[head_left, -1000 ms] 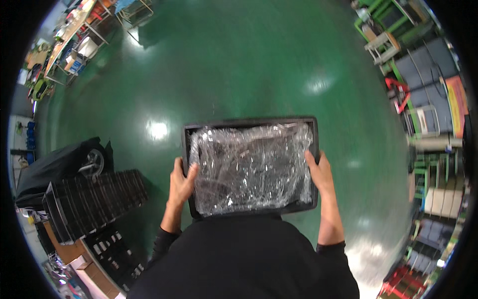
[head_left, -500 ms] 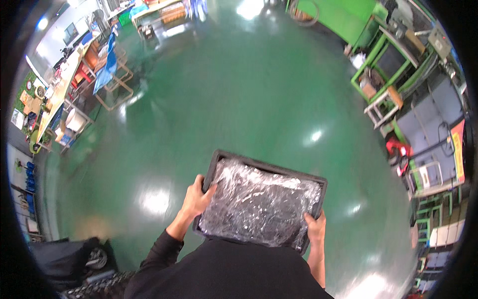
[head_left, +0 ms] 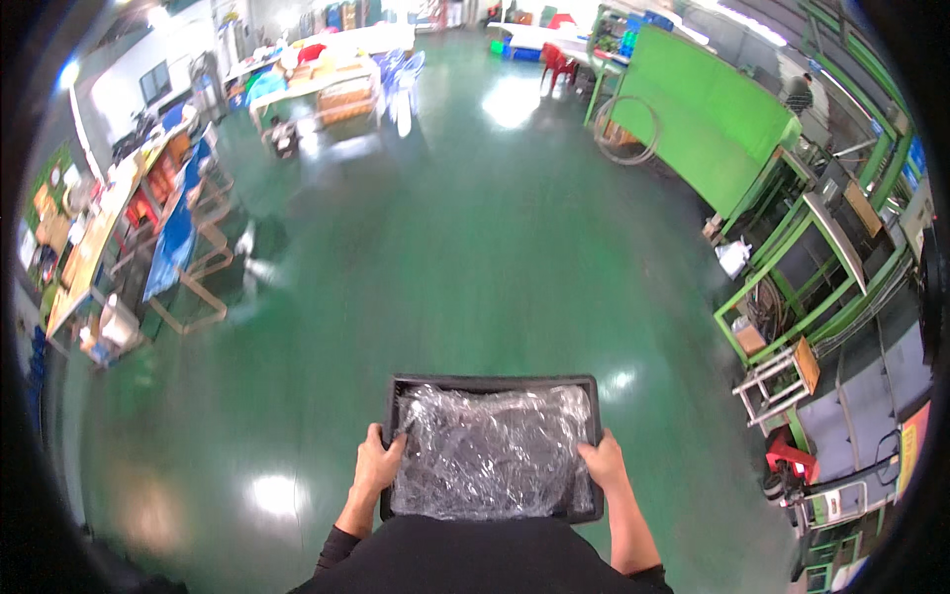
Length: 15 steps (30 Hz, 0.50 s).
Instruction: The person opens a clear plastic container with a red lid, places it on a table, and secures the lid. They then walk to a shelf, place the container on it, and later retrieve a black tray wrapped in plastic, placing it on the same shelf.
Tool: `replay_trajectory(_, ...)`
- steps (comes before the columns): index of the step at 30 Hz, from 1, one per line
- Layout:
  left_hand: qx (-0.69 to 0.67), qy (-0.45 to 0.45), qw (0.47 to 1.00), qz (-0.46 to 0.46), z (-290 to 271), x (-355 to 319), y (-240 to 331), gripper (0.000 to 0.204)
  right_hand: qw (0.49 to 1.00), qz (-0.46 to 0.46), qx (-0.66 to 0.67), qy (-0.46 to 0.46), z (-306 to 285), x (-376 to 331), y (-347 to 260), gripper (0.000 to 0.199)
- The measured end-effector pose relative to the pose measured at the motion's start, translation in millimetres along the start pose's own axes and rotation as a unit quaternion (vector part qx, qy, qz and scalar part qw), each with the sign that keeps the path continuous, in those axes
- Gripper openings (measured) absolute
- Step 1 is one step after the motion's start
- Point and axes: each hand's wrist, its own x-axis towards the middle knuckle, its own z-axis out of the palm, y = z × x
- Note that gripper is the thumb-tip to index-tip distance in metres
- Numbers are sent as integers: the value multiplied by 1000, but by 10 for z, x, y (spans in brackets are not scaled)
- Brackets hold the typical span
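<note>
Both my hands carry a black rectangular tray (head_left: 495, 381) in front of my body, above the green floor. Crumpled clear plastic film (head_left: 495, 450) fills it, and what lies under the film is dark and cannot be made out. My left hand (head_left: 378, 459) is closed round the tray's left rim, thumb over the inner side. On the opposite rim my right hand (head_left: 606, 461) grips in the same way, its thumb on top. The tray's near edge is partly hidden by my dark clothing.
Along the left stand a long worktable (head_left: 94, 252) and a blue folding recliner (head_left: 176, 243). A green panel (head_left: 693, 119) with a coiled hose (head_left: 626, 131) and a green metal frame (head_left: 782, 277) line the right, near a small stool (head_left: 782, 381). Farther ahead is a red chair (head_left: 558, 65).
The view has tilted up and turned, bringing more of the far room into sight. The tray now sits lower in the picture and squarer to me. Both hands keep their hold.
</note>
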Motion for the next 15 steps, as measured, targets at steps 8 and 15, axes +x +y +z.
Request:
replay_trajectory(8, 94, -178, 972, 120, 659, 3880, 2051, 47, 981, 110, 119, 107, -147, 2676, -1208, 44)
replay_trajectory(15, 37, -137, 981, 130, 1614, 7121, 3097, 56, 987, 55, 88, 122, -214, 6215, -2674, 49)
